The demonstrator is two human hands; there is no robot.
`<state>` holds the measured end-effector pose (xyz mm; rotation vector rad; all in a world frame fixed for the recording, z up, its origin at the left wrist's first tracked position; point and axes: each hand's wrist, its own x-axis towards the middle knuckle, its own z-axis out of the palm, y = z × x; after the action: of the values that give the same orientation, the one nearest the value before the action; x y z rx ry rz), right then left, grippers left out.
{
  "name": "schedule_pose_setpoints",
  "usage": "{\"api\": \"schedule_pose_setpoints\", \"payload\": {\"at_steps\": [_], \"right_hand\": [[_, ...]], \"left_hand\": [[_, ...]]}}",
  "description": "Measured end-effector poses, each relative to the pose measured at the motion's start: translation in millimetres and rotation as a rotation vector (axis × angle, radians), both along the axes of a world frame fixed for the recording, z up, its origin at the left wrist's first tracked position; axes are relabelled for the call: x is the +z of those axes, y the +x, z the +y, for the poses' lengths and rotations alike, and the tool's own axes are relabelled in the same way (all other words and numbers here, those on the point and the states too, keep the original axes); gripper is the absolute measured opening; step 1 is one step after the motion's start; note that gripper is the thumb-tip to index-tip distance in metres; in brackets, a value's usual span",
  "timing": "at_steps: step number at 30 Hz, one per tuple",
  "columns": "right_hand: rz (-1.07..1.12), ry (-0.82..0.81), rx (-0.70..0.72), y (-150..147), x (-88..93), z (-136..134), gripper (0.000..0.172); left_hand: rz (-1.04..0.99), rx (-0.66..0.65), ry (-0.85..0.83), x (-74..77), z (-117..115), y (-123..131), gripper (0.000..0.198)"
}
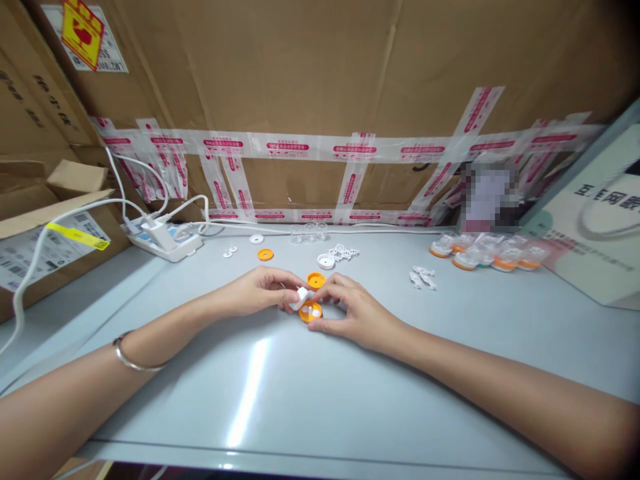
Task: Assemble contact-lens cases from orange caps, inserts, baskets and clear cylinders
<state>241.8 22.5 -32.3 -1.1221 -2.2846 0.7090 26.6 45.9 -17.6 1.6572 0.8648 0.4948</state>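
My left hand [270,291] pinches a small white plastic piece [301,297] between thumb and fingers. Just below that piece, an orange round cup [303,317] lies on the table with small white parts [316,313] inside. My right hand [357,313] curves around the cup's right side, thumb at its near edge and fingers at the far side. Behind them sits a second orange round part [316,280]. A white round cup [326,261] and a cluster of white cut-out pieces [345,252] lie farther back.
Left of centre lie an orange ring [265,254], a white ring [257,239] and small white discs [230,251]. Clear cups [309,233] stand at the back. White pieces [423,277] and several capped orange-and-white units [505,259] are right. A power strip [170,243] with cables stands left.
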Motion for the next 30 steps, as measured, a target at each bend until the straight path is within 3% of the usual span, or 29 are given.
{"api": "schedule_pose_setpoints", "payload": {"at_steps": [4,11,17,30], "right_hand": [[0.012,0.003,0.009,0,-2.0,2,0.028],[0.015,-0.006,-0.004,-1,-3.4,2,0.024],[0.031,0.015,0.028,0,-5.5,3,0.027],[0.075,-0.058,0.028,1,-2.7,6,0.021]], "left_hand": [[0.028,0.002,0.085,0.1,-2,4,0.029],[0.257,-0.021,0.529,9.7,-17,10,0.031],[0.346,-0.066,0.807,5.3,-23,15,0.029],[0.412,-0.131,0.815,7.2,-20,19,0.013]]}}
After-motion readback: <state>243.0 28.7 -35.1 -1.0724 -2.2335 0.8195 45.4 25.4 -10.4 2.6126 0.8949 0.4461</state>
